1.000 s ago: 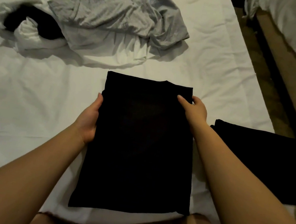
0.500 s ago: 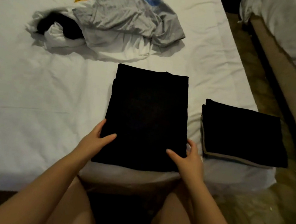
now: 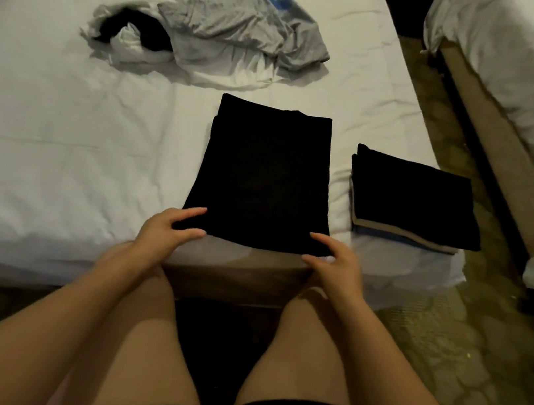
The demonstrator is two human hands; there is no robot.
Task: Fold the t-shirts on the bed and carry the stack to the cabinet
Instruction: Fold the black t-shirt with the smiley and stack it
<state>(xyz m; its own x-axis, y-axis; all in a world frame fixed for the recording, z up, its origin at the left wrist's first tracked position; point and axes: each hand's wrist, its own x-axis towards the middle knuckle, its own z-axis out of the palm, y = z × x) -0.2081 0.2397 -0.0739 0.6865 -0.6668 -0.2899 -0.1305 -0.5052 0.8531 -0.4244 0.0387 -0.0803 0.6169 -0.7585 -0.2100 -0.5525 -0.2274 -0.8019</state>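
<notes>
The left hand (image 3: 165, 227) and right hand (image 3: 336, 264) each pinch a near corner of the flat black cloth t-shirt (image 3: 263, 174), probably to fold it.

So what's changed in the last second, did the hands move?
Both hands slid down the folded black t-shirt toward the person: the left hand from its left edge, the right hand from its far right corner. Each now pinches a near corner. The t-shirt still lies flat on the bed; the folded stack and the loose pile haven't moved.
</notes>
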